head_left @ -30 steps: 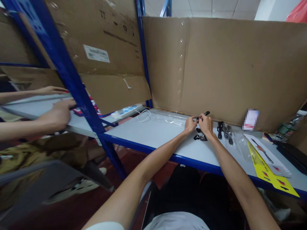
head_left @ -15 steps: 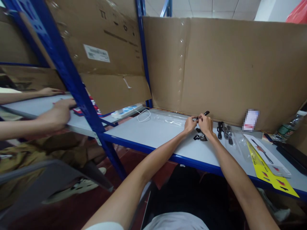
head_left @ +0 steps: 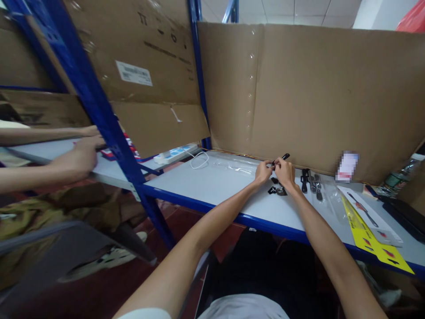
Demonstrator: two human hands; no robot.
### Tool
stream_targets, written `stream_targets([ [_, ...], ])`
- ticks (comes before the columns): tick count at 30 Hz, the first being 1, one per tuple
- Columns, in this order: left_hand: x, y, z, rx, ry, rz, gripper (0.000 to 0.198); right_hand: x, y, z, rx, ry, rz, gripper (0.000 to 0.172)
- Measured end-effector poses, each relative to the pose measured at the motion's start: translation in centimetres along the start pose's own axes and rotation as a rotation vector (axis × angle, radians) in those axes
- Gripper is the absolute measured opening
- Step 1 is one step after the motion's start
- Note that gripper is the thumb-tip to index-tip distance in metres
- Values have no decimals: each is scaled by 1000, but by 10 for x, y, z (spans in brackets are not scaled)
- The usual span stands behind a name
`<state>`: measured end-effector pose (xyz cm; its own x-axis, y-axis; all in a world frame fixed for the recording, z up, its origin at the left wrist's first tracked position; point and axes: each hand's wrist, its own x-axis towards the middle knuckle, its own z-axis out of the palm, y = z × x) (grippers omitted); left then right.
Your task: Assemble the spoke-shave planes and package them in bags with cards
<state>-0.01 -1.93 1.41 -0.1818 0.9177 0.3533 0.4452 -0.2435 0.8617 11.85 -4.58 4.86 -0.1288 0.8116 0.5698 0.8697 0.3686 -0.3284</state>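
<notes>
Both my hands are together over the far part of the white table. My right hand [head_left: 284,173] is closed round a slim black handle-like piece [head_left: 286,156], whose upper end sticks out above the fingers. The fingers of my left hand [head_left: 263,172] are pinched at the piece's other end, touching it just beside the right hand. Most of the piece is hidden by my fingers, so its exact kind does not show. Small black parts [head_left: 272,190] and a shiny grey metal part [head_left: 281,191] lie just below my hands. Right of them rest several black-handled tools [head_left: 304,180].
Clear plastic packaging [head_left: 239,168] and a white cable [head_left: 199,161] lie leftward. On the right are yellow cards [head_left: 361,235], a printed white card [head_left: 365,210], a bottle [head_left: 398,177] and a black case [head_left: 405,217]. A blue post [head_left: 99,106] separates a co-worker's hands [head_left: 83,157].
My hands and the black piece stay almost in the same place. Beyond the blue post, the co-worker's farther hand has shifted to the right.
</notes>
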Motion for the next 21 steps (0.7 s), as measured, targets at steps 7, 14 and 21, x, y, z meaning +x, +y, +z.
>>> stream_targets([
  [7,-2,1,2,9,-18,18,35,3,5,-1,3,14,23,29],
  [14,0,0,0,13,-9,-1,36,1,2,0,18,-3,-5,30],
  [21,-2,1,3,18,-16,0,36,3,6,-1,-1,12,7,31],
])
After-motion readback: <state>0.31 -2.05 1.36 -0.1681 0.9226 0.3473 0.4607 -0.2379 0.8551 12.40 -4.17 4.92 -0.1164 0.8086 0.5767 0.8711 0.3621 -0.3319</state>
